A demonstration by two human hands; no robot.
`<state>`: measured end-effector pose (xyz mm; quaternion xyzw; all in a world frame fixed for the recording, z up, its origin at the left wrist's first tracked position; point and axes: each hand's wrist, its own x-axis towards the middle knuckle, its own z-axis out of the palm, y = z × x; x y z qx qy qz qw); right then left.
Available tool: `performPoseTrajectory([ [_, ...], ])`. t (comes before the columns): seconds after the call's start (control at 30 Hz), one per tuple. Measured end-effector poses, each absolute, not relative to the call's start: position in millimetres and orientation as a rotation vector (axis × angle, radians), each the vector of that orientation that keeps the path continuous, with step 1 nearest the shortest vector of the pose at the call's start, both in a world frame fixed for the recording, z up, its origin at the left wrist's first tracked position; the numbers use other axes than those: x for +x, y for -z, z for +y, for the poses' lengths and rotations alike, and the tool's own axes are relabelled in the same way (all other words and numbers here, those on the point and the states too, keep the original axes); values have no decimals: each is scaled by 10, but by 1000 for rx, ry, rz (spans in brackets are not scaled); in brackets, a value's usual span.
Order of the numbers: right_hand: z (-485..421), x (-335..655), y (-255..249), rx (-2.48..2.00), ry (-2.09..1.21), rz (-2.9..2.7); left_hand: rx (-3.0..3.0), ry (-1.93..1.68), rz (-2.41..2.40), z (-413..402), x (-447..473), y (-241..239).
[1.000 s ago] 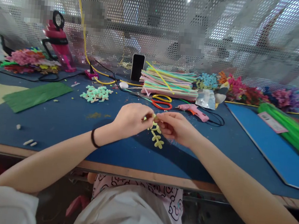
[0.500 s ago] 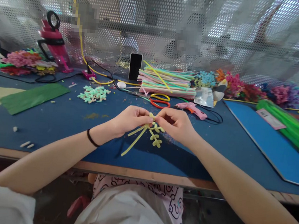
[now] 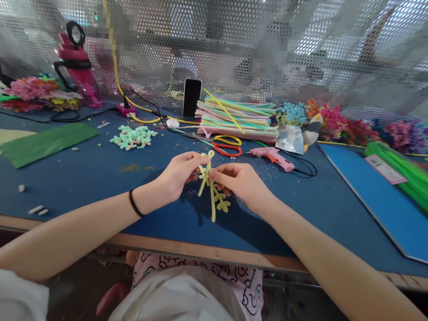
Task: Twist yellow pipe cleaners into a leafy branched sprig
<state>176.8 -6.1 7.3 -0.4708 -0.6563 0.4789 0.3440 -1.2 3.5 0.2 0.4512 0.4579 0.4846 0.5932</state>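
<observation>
Both my hands meet over the middle of the blue table mat (image 3: 96, 180). My left hand (image 3: 177, 175) pinches a pale yellow pipe-cleaner sprig (image 3: 211, 190) from the left, and my right hand (image 3: 240, 182) pinches it from the right. The sprig stands nearly upright, with a small loop at its top, straight ends hanging down, and a leafy looped branch trailing to the lower right. A black band circles my left wrist.
Behind my hands lie red and yellow scissors (image 3: 228, 146), a pink glue gun (image 3: 274, 157), a stack of pastel pipe cleaners (image 3: 240, 120) and a phone (image 3: 191, 96). Mint pipe-cleaner pieces (image 3: 133, 136) and green paper (image 3: 46, 142) lie left; a pink bottle (image 3: 78, 66) stands far left. Green pipe cleaners (image 3: 414, 180) lie right.
The sprig has been turned from lying slanted toward the lower left to standing nearly upright, its loop now above my fingers. Both hands stay pinched on it in the same place.
</observation>
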Motion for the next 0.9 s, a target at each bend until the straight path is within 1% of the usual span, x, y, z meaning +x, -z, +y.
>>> performPoseTrajectory([
  [0.13, -79, 1744, -78, -1204, -1354, -1635, 969, -1036, 944, 71, -24, 19],
  [0.23, -91, 1740, -119, -1090, -1567, -1509, 971, -960, 822, 79, -20, 13],
  [0.37, -106, 1758, -173, -927, -1921, -1343, 1014, -993, 653, 58, 3, -8],
  [0.47, -106, 1779, -191, -894, -2007, -1300, 1022, -1047, 620, 41, 7, -19],
  [0.6, -71, 1804, -195, -938, -1963, -1274, 1040, -1106, 733, 47, -22, -29],
  [0.67, -52, 1807, -192, -959, -1820, -1262, 1031, -1120, 798, 56, -34, -28],
  [0.8, -38, 1798, -173, -944, -1430, -1352, 1095, -1104, 866, 58, -26, -8],
  [0.9, -42, 1790, -173, -969, -1416, -1345, 1319, -1165, 928, 56, -29, 4],
])
